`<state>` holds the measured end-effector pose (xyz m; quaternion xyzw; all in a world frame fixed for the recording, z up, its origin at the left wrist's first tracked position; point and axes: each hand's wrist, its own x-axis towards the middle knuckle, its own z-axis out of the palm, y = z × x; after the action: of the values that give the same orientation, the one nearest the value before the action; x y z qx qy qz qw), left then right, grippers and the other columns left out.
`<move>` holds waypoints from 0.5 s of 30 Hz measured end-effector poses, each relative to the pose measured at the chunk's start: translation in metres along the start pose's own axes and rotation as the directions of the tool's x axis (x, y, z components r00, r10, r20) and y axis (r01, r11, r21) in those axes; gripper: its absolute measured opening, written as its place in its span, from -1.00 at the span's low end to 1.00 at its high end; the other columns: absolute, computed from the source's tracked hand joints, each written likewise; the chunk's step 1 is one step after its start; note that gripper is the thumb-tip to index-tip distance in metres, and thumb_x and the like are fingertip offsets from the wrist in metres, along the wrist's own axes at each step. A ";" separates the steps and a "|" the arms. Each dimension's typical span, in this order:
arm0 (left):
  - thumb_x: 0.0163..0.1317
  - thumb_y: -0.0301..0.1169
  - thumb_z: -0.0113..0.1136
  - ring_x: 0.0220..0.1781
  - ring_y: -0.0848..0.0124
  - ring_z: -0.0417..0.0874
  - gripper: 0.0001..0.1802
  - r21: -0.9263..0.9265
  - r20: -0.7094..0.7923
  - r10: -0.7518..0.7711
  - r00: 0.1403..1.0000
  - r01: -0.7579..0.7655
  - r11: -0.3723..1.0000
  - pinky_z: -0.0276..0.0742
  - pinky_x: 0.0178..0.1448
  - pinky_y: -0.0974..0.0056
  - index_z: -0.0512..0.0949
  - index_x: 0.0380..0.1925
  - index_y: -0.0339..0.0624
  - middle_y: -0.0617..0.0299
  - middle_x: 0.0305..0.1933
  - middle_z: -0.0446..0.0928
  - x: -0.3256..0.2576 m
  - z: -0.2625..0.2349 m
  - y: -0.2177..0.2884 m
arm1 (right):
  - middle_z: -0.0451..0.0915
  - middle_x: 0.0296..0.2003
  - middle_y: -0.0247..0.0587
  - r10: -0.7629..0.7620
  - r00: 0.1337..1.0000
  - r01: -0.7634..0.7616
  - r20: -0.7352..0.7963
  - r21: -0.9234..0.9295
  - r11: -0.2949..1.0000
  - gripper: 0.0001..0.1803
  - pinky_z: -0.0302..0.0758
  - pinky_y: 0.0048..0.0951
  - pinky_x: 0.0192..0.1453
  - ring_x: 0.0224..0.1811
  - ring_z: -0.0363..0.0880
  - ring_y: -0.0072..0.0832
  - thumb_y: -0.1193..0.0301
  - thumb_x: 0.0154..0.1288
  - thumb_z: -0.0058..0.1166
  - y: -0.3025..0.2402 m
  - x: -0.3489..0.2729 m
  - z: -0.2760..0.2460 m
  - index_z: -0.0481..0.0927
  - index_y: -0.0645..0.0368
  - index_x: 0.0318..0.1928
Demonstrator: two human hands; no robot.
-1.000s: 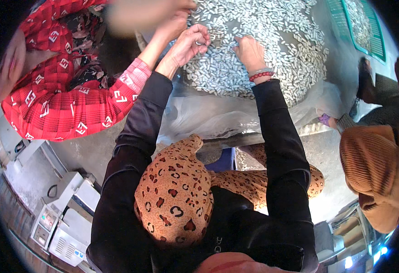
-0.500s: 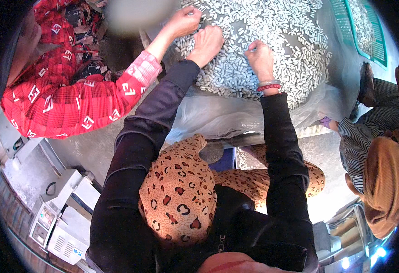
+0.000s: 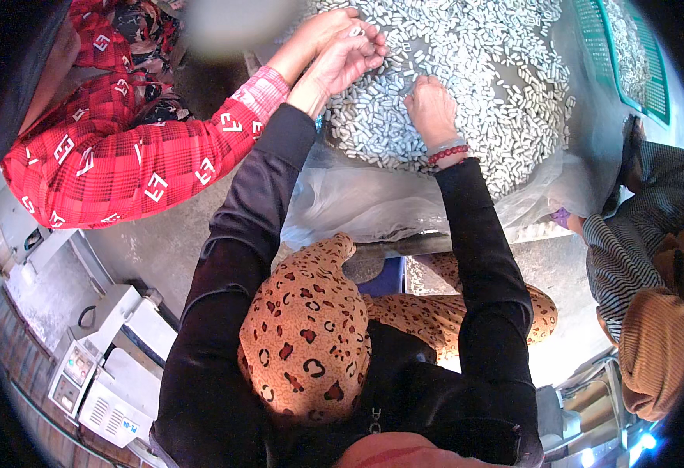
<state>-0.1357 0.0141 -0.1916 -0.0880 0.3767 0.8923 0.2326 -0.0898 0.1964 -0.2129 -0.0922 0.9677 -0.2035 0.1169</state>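
Observation:
Small silvery-white cylindrical pieces [image 3: 513,117] cover a table lined with clear plastic sheeting [image 3: 357,203]. Over the left part of the spread, my left hand [image 3: 343,64] is turned with its palm partly up and its fingers curled. A pale piece shows by its fingertips, though I cannot tell whose fingers it rests against. My right hand [image 3: 433,111], wearing a red bead bracelet [image 3: 448,154], lies back up on the pieces. Its fingers are bent downward, hiding whatever they hold. Another person's hand [image 3: 322,31] reaches in just behind my left one, overlapping it.
A person in a red checked sleeve [image 3: 147,164] sits close on my left. A green plastic basket [image 3: 655,86] with more pieces stands at the far right. Someone in a brown cap [image 3: 657,343] is at right. White machines [image 3: 112,390] stand at lower left.
My left hand has rolled from back up to palm partly up and shifted slightly left. My right hand has moved left and a little nearer. The neighbour's hand has come up against my left one.

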 end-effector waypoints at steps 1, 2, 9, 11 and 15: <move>0.12 -0.47 0.02 -0.30 0.45 0.48 -0.94 0.045 -0.011 -0.019 1.000 0.020 0.999 0.42 -0.31 0.43 0.40 -0.39 -0.18 0.26 -0.34 0.42 0.005 0.005 0.003 | 0.51 -0.34 -0.04 0.032 0.999 -0.033 0.003 0.047 0.998 -0.80 0.51 -0.24 -0.26 -0.25 0.55 -0.16 0.41 -0.03 0.13 0.003 0.000 -0.002 0.51 0.25 -0.38; 0.11 -0.44 0.06 -0.30 0.40 0.51 -0.91 0.121 -0.027 -0.013 1.000 0.016 0.993 0.44 -0.32 0.38 0.43 -0.41 -0.21 0.22 -0.36 0.44 0.014 0.005 0.001 | 0.52 -0.35 -0.04 0.066 0.998 -0.067 0.007 0.093 0.993 -0.80 0.51 -0.25 -0.27 -0.26 0.55 -0.15 0.40 -0.03 0.14 0.007 -0.001 -0.004 0.52 0.25 -0.39; 0.02 -0.26 0.23 -0.29 0.08 0.61 -0.69 0.922 0.031 0.236 0.971 0.063 -0.383 0.52 -0.28 0.13 0.53 -0.50 -0.35 -0.06 -0.41 0.55 0.054 0.012 0.001 | 0.37 -0.74 -0.46 0.373 0.928 -0.295 0.021 0.653 0.698 -0.62 0.14 -0.60 -0.60 -0.66 0.18 -0.73 0.17 -0.04 0.31 0.037 -0.006 -0.039 0.53 0.23 -0.62; -0.01 -0.16 0.25 -0.30 -0.04 0.59 -0.58 0.906 0.137 0.231 0.963 -0.028 -0.423 0.50 -0.21 0.04 0.54 -0.46 -0.41 -0.19 -0.39 0.53 0.062 -0.010 -0.021 | 0.35 -0.77 -0.44 0.370 0.929 -0.309 0.003 0.554 0.773 -0.63 0.17 -0.57 -0.61 -0.69 0.19 -0.69 0.16 -0.05 0.31 0.042 -0.007 -0.040 0.54 0.23 -0.58; 0.04 -0.15 0.19 -0.40 0.15 0.62 -0.65 0.970 0.168 0.270 0.948 -0.111 -0.216 0.49 -0.27 0.14 0.57 -0.44 -0.27 -0.02 -0.48 0.56 0.051 -0.002 -0.025 | 0.44 -0.72 -0.20 0.306 0.946 -0.244 -0.107 0.385 0.890 -0.65 0.32 -0.40 -0.54 -0.67 0.39 -0.46 0.16 -0.06 0.29 0.033 -0.009 -0.044 0.58 0.19 -0.41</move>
<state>-0.1690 0.0453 -0.2257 0.1339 0.9429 0.2997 0.0568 -0.0973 0.2444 -0.1861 0.0869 0.9220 -0.3688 0.0794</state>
